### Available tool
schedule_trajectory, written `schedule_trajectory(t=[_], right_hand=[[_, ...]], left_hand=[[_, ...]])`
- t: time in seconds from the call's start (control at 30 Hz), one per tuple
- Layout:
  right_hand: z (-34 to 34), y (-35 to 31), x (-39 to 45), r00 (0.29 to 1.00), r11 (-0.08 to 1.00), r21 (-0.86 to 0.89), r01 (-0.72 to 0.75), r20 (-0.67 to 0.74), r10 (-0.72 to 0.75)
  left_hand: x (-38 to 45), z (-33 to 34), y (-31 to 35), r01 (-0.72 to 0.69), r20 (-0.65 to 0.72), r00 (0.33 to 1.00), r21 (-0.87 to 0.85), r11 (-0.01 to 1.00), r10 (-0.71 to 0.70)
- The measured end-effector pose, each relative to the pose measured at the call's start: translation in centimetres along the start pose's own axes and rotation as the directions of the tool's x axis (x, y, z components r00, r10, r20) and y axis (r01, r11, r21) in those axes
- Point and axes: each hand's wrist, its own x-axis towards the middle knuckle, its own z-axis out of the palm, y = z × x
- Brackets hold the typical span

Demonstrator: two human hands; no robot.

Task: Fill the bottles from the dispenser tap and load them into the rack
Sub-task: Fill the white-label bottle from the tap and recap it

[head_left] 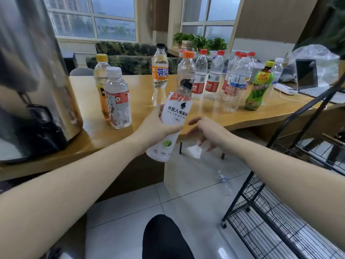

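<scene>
My left hand (158,128) grips a white-labelled bottle with a black cap (176,111), held tilted in the air in front of the table's edge. My right hand (207,133) hovers just to its right with loose, spread fingers and holds nothing. The steel dispenser (31,71) stands on the table at the far left, its black tap (41,118) low on its front. The black wire rack (280,212) stands on the floor at the lower right.
Several capped bottles stand on the wooden table (214,116), among them an orange-labelled one (159,75) and a green one (258,88). A laptop (308,77) and a plastic bag sit at the far right. One bottle (224,182) lies on the tiled floor.
</scene>
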Motion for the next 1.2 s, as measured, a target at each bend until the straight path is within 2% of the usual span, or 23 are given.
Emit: schedule_trajectory(t=[0.13, 0.2, 0.27, 0.33, 0.43, 0.5, 0.57, 0.67, 0.73, 0.8, 0.87, 0.93, 1.0, 1.1, 1.17, 1.2], right_hand=[[0.6, -1.8, -0.6, 0.994, 0.976, 0.215, 0.015, -0.111, 0.009], [1.6, -2.9, -0.7, 0.994, 0.982, 0.189, 0.022, -0.112, 0.0], [3.2, -3.8, -0.8, 0.999, 0.998, 0.059, 0.021, -0.051, -0.018], [5.2, -4.5, -0.9, 0.999, 0.986, -0.164, 0.039, 0.002, -0.039], [7.9, -5.0, -1.0, 0.996, 0.86, -0.502, 0.088, 0.036, -0.081], [9.3, -5.1, -1.0, 0.997, 0.79, -0.608, 0.082, 0.043, -0.071], [10.5, -5.1, -0.8, 0.997, 0.783, -0.618, 0.077, 0.024, -0.079], [11.9, -4.9, -0.9, 0.984, 0.858, -0.486, 0.166, 0.031, -0.173], [12.9, -4.7, -1.2, 0.954, 0.848, -0.441, 0.295, 0.084, -0.289], [13.6, -4.6, -1.4, 0.899, 0.792, -0.428, 0.435, 0.147, -0.414], [14.1, -4.8, -1.5, 0.833, 0.699, -0.456, 0.551, 0.253, -0.491], [14.4, -4.8, -1.5, 0.78, 0.595, -0.506, 0.624, 0.354, -0.516], [14.7, -4.7, -1.7, 0.756, 0.552, -0.519, 0.653, 0.403, -0.515], [15.5, -5.0, -1.8, 0.758, 0.5, -0.575, 0.648, 0.421, -0.498], [16.2, -5.5, -1.6, 0.797, 0.452, -0.672, 0.586, 0.379, -0.47], [16.7, -5.8, -1.4, 0.838, 0.464, -0.714, 0.525, 0.336, -0.43]], left_hand=[[-4.5, -2.2, -2.7, 0.023, -0.015, 1.0, 0.179, 0.984, -0.021], [-6.3, -3.1, -4.1, 0.046, -0.032, 0.999, 0.317, 0.947, -0.038], [-7.9, -3.9, -5.2, 0.054, -0.05, 0.998, 0.443, 0.895, -0.036], [-9.2, -4.5, -6.0, 0.054, -0.072, 0.997, 0.53, 0.847, -0.018], [-10.5, -5.3, -6.8, 0.026, -0.103, 0.993, 0.692, 0.722, 0.063], [-11.1, -5.8, -7.3, 0.022, -0.114, 0.988, 0.765, 0.643, 0.101], [-11.7, -6.4, -8.0, 0.042, -0.124, 0.989, 0.758, 0.651, 0.081], [-12.5, -7.5, -9.0, 0.078, -0.119, 0.993, 0.629, 0.774, -0.003], [-12.9, -8.3, -9.5, 0.087, -0.043, 0.996, 0.482, 0.872, -0.076], [-13.2, -9.3, -10.2, 0.09, 0.045, 0.993, 0.355, 0.93, -0.114], [-13.7, -10.6, -10.9, 0.093, 0.094, 0.987, 0.317, 0.944, -0.129], [-14.1, -11.7, -11.5, 0.094, 0.152, 0.979, 0.27, 0.958, -0.139], [-14.3, -12.7, -12.2, 0.1, 0.186, 0.972, 0.225, 0.969, -0.143], [-14.7, -13.2, -13.3, 0.077, 0.129, 0.985, 0.258, 0.963, -0.113], [-15.0, -13.1, -14.0, 0.052, -0.014, 0.999, 0.368, 0.928, -0.051], [-15.2, -12.9, -14.3, 0.04, -0.093, 0.996, 0.433, 0.901, 0.001]])
